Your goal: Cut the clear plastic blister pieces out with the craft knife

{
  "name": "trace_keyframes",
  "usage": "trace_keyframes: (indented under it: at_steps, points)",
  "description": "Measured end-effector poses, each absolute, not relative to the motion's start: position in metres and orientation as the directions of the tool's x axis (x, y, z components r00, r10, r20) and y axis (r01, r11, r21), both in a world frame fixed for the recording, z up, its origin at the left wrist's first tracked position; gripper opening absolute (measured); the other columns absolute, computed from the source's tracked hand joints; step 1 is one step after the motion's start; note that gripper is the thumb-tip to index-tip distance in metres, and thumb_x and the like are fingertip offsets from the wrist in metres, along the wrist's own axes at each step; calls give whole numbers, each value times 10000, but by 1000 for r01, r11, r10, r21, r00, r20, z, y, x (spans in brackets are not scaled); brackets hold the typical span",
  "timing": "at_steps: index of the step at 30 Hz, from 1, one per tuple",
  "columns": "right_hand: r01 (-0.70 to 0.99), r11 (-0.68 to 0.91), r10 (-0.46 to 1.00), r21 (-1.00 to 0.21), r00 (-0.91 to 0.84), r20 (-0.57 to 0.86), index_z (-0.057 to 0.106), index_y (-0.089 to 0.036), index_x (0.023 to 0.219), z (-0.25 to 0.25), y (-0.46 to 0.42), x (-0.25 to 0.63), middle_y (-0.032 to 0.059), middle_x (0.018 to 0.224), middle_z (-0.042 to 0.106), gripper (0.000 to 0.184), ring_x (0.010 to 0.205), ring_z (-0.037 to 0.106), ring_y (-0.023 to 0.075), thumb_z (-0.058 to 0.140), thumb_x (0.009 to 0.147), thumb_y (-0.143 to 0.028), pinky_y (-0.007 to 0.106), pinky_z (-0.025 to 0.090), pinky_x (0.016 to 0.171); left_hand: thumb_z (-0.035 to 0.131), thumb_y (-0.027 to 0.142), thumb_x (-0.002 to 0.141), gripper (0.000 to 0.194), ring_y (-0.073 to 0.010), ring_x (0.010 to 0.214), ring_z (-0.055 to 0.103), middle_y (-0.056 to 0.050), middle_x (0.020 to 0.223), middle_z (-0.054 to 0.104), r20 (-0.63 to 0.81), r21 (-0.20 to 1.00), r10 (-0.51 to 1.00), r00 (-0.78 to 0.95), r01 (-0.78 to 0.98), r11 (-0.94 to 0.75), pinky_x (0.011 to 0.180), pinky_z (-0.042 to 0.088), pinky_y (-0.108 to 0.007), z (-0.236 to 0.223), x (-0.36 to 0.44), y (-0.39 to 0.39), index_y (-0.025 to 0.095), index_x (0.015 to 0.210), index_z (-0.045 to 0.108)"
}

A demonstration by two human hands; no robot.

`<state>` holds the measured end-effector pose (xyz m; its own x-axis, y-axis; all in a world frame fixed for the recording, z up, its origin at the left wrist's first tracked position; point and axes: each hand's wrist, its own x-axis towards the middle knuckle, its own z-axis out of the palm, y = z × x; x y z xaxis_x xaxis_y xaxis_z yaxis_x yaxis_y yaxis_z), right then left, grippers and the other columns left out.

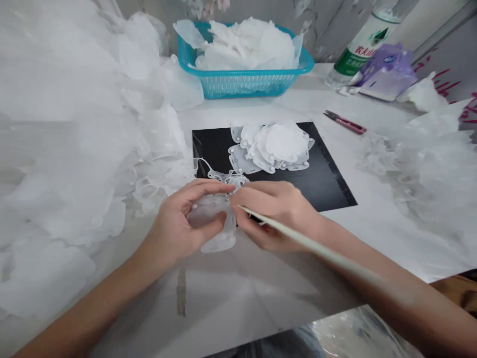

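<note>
My left hand (pixel 182 216) is curved around a translucent plastic sheet piece (pixel 219 242), with the thumb and forefinger on it. The piece has rounded corners and small white dots. My right hand (pixel 278 211) is closed around a long thin pale stick (pixel 294 231), whose near end blurs over the forearm. Its fingertips meet the piece's right edge, and what lies beneath them is hidden. Thin clear plastic offcuts (pixel 236 179) lie just beyond my fingers. Farther back, a pile of similar cut pieces (pixel 274 146) rests on a black mat (pixel 328 181).
Heaped translucent sheets (pixel 67 149) fill the left side. A blue basket (pixel 246 73) of white pieces stands at the back. Pink-handled thread snips (pixel 346 123), a bottle (pixel 361 47) and a purple packet (pixel 389 72) are at right, above a plastic heap (pixel 425 174).
</note>
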<state>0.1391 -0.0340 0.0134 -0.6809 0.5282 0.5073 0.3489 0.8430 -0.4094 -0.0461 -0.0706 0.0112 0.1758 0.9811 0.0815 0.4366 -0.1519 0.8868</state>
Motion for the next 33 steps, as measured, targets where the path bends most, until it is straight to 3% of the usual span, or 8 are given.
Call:
trace_keyframes:
  at_steps: [2, 4, 10, 16, 20, 26, 30, 33]
  points:
    - [375, 892, 453, -253, -730, 513, 468, -183, 722, 8, -32, 138, -1, 621, 519, 182, 539, 441, 113, 395, 868, -103, 271, 272, 450, 634, 174, 746, 369, -199, 1068, 606, -7, 1135, 642, 92, 879, 975, 202, 444, -175, 825, 519, -283, 12, -46, -72, 303, 1091, 654]
    - [378, 896, 443, -232, -740, 506, 457, -187, 714, 5, -29, 138, -6, 602, 492, 183, 522, 426, 116, 391, 859, -99, 273, 254, 439, 620, 157, 741, 442, -208, 1131, 579, 0, 1195, 618, 78, 864, 974, 211, 473, -172, 813, 521, -269, 13, -45, -74, 326, 1150, 630]
    - [206, 704, 670, -679, -508, 541, 495, -190, 693, 14, -32, 141, -35, 562, 492, 154, 467, 405, 79, 504, 767, -55, 229, 347, 437, 636, 195, 758, 443, -225, 1165, 557, -10, 1233, 608, 62, 886, 983, 171, 444, -133, 805, 524, -263, 15, -46, -74, 309, 1186, 616]
    - [113, 479, 876, -870, -2, 482, 578, -211, 975, 19, -36, 135, -27, 595, 586, 94, 508, 561, 121, 503, 919, -200, 257, 375, 418, 634, 244, 814, 381, -129, 813, 630, 29, 1283, 581, 45, 960, 999, 29, 277, -51, 549, 507, -196, 13, -50, -73, 371, 1173, 634]
    - [70, 395, 901, -916, -223, 372, 608, -183, 911, 16, -32, 133, 11, 681, 627, 130, 551, 559, 115, 489, 928, -233, 250, 399, 455, 647, 248, 817, 394, -95, 713, 603, 60, 1312, 562, 53, 980, 999, -13, 190, -50, 551, 515, -202, 12, -50, -75, 402, 1179, 629]
    - [0, 330, 814, -944, -507, 285, 439, -173, 727, 6, -30, 130, 21, 841, 614, 285, 619, 507, 66, 707, 757, -265, 204, 445, 561, 662, 197, 821, 581, -155, 1038, 592, 91, 1469, 415, 173, 961, 984, -39, 227, -160, 749, 532, -214, 12, -46, -79, 435, 1324, 492]
    - [5, 468, 745, -884, -540, 392, 405, -185, 697, 14, -28, 135, -9, 732, 539, 275, 631, 483, 81, 674, 748, -159, 220, 420, 583, 692, 199, 795, 628, -134, 1002, 603, 99, 1437, 441, 176, 949, 983, -43, 273, -158, 741, 539, -220, 12, -45, -78, 444, 1330, 472]
    - [15, 499, 806, -867, -375, 457, 399, -201, 685, 20, -18, 144, -29, 668, 463, 265, 565, 411, 81, 640, 731, -100, 225, 373, 518, 681, 254, 806, 451, -127, 938, 600, 90, 1322, 553, 230, 926, 949, -215, 348, -146, 716, 533, -243, 10, -49, -74, 367, 1231, 582]
